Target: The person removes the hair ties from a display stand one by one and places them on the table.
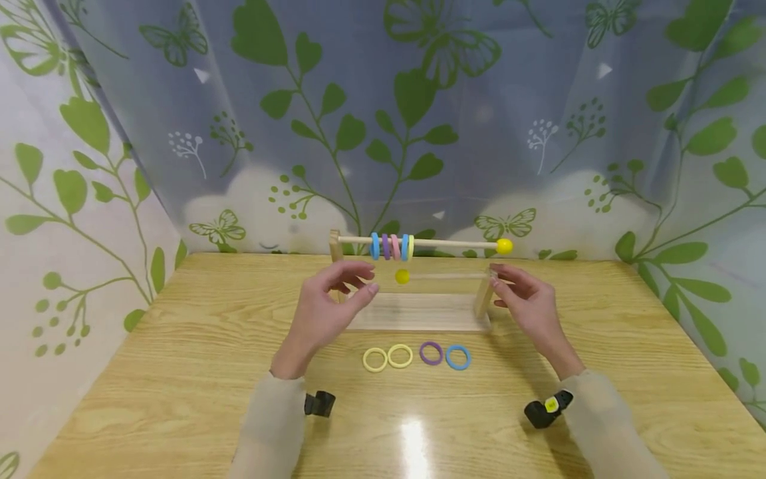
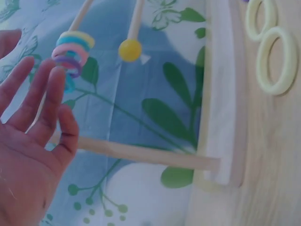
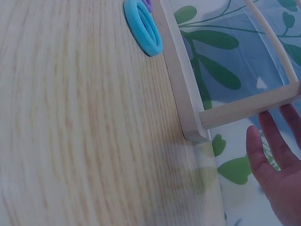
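A wooden rack (image 1: 419,313) has two rods at different heights. On its upper rod (image 1: 455,244), yellow-knobbed at the right end, hang several hair ties (image 1: 394,247) in blue, purple, pink and yellow. The lower rod (image 1: 445,276) is bare and ends in a yellow knob (image 1: 402,276). My left hand (image 1: 326,299) is by the rack's left post, fingers loosely spread and holding nothing. At the right post (image 1: 485,293), my right hand (image 1: 529,306) has its fingertips against the outer side; the right wrist view shows these fingers (image 3: 277,141) fairly straight, its thumb hidden there.
In front of the rack lie two yellow hair ties (image 1: 375,360), a purple one (image 1: 431,353) and a blue one (image 1: 458,357) in a row on the wooden table (image 1: 197,372). A leaf-patterned curtain (image 1: 371,120) hangs behind the table's far edge.
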Motion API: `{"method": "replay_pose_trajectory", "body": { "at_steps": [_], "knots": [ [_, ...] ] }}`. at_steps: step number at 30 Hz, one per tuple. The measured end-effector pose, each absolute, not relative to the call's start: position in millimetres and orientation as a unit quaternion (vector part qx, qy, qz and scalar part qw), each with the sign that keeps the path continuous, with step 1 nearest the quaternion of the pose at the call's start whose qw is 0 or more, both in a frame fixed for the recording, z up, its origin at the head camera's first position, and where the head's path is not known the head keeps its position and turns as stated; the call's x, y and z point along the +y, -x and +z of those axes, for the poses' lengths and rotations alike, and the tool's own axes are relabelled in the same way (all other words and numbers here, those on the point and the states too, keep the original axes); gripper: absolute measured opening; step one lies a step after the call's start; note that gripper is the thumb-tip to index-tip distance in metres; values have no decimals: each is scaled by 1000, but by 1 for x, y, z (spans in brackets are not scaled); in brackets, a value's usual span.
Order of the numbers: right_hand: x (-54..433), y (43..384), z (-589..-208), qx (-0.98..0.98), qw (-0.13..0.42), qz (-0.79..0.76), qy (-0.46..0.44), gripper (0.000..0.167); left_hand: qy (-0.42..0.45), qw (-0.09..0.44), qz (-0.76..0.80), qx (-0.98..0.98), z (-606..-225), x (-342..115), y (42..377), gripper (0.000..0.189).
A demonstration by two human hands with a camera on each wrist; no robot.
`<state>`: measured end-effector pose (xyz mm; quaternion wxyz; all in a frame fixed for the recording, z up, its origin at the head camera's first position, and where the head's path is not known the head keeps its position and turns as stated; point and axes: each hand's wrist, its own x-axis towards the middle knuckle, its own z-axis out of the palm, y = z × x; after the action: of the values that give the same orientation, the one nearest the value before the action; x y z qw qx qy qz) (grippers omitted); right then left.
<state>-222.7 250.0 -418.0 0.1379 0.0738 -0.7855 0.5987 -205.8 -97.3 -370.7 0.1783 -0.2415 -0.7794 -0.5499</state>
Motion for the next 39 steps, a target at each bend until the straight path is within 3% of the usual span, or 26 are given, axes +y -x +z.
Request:
{"method": "replay_pose_trajectory", "body": {
  "at_steps": [10,20,31,39],
  "knots": [
    [244,219,-411,-802,142,578,-54,38,231,308,-559,-734,-356,-110,221,23],
    [239,215,-410,-829,207,514,-77,31,212,345,-564,-719,-353,-118,236,20],
    [224,215,-403,-818,381,411,-133,17,175,289,-568,-750,-352,-125,251,28],
    [207,211,-387,-794,405,419,-173,16,178,202,-619,-738,-360,-127,254,30]
  ]
}}
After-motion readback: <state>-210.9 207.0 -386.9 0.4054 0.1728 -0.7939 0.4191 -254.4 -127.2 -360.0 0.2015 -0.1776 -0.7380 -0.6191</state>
